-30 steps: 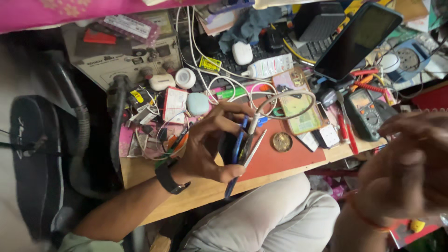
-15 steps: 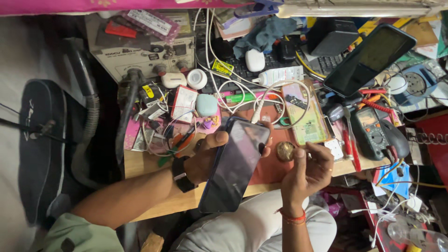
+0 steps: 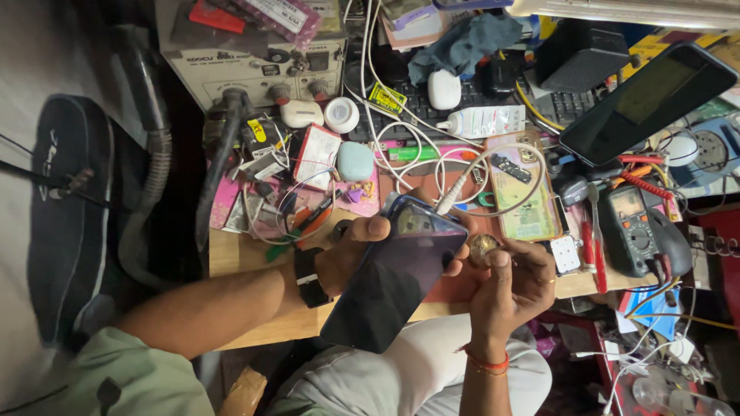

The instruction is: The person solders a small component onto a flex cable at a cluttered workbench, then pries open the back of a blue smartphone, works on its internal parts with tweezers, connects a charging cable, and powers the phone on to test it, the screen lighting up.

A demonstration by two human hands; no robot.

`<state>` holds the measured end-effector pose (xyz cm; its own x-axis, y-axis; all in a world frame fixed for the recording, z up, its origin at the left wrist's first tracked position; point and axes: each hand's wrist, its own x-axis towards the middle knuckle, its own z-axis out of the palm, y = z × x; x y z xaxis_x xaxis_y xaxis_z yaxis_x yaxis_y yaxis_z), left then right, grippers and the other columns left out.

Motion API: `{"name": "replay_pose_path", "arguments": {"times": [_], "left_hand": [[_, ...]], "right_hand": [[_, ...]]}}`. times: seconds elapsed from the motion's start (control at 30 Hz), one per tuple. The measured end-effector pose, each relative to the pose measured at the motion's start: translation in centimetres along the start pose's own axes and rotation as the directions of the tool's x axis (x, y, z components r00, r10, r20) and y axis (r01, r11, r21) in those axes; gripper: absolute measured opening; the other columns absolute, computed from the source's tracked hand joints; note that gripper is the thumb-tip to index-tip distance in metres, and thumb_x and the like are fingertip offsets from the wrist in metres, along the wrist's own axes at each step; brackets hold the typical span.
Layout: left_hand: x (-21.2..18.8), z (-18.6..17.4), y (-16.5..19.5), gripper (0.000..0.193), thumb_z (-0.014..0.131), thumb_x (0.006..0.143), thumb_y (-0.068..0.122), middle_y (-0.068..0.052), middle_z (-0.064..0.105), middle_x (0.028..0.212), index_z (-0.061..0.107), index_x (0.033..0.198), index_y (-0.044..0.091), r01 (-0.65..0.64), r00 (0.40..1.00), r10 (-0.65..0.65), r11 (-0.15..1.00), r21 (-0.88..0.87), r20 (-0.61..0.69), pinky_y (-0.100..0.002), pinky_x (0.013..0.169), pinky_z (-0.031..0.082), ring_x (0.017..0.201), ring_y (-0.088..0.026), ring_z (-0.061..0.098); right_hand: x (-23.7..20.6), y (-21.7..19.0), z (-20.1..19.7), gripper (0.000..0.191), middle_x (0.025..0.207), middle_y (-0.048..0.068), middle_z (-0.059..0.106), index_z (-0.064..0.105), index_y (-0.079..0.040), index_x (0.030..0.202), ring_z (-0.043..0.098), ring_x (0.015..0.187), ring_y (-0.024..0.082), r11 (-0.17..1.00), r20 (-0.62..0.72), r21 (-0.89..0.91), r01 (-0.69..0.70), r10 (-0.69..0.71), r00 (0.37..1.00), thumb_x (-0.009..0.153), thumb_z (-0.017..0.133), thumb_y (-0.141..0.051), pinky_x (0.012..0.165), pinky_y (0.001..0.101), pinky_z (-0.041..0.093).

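Observation:
My left hand (image 3: 356,254) grips a dark smartphone (image 3: 395,279) by its upper edge, the phone tilted with its screen facing up. A white cable (image 3: 455,191) plugs into the phone's top end. My right hand (image 3: 512,286) sits just right of the phone, its fingertips pinching a small round brass-coloured disc (image 3: 483,246) over the reddish work mat. A black watch is on my left wrist and a red thread on my right wrist.
The wooden bench (image 3: 231,258) is crowded: a multimeter (image 3: 632,231), red-handled tools (image 3: 590,245), a phone case with a circuit part (image 3: 518,189), a grey box with knobs (image 3: 254,58), a propped tablet (image 3: 647,100), tangled white cables. A black bag (image 3: 65,216) lies at left.
The phone went from edge-on to screen up in my left hand. My right hand came in from the right and took hold of the round disc.

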<state>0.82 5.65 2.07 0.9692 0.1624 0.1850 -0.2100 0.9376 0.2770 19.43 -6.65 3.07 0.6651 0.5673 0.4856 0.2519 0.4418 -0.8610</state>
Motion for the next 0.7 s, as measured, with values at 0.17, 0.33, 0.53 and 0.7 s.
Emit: {"name": "replay_pose_path", "arguments": {"times": [0.17,0.33,0.53,0.7], "left_hand": [[-0.3,-1.0,-0.2,0.087,0.079,0.092,0.047,-0.024,0.061,0.141,0.046,0.151,-0.009,0.05,0.999,-0.049,0.998,-0.039,0.019,-0.031,0.092,0.056,0.116,-0.026,0.063],[0.1,-0.7,0.0,0.084,0.077,0.093,0.048,-0.024,0.062,0.141,0.049,0.15,-0.007,0.078,0.997,-0.077,0.996,-0.047,0.024,-0.029,0.089,0.057,0.112,-0.024,0.065],[0.2,-0.5,-0.6,0.072,0.075,0.085,0.05,-0.018,0.066,0.132,0.053,0.141,0.011,-0.029,0.997,0.033,0.998,0.062,-0.077,-0.03,0.084,0.058,0.112,-0.022,0.07],[0.2,-2.1,-1.6,0.069,0.075,0.1,0.051,-0.018,0.064,0.116,0.056,0.13,-0.007,-0.173,0.941,0.243,0.944,0.281,-0.237,-0.035,0.079,0.055,0.094,-0.024,0.063]], "right_hand": [[0.1,0.1,0.2,0.013,0.09,0.007,0.063,0.061,0.005,0.109,0.059,0.075,0.01,0.997,0.007,0.067,-0.034,0.034,0.999,0.103,0.07,-0.004,0.069,0.0229,0.048],[-0.1,0.4,0.0,0.013,0.082,0.007,0.062,0.062,0.006,0.108,0.057,0.066,0.009,0.998,0.027,0.048,-0.038,0.037,0.999,0.105,0.069,-0.004,0.065,0.0213,0.045],[-0.3,0.8,-0.1,0.014,0.083,0.007,0.062,0.062,0.006,0.106,0.056,0.062,0.01,0.996,0.002,0.071,-0.043,0.043,0.999,0.104,0.07,-0.006,0.063,0.0232,0.045],[-0.6,0.9,-0.2,0.018,0.073,0.007,0.06,0.061,0.005,0.107,0.053,0.058,0.01,0.998,0.035,0.061,-0.032,0.03,0.999,0.109,0.069,-0.011,0.058,0.0204,0.042]]}}
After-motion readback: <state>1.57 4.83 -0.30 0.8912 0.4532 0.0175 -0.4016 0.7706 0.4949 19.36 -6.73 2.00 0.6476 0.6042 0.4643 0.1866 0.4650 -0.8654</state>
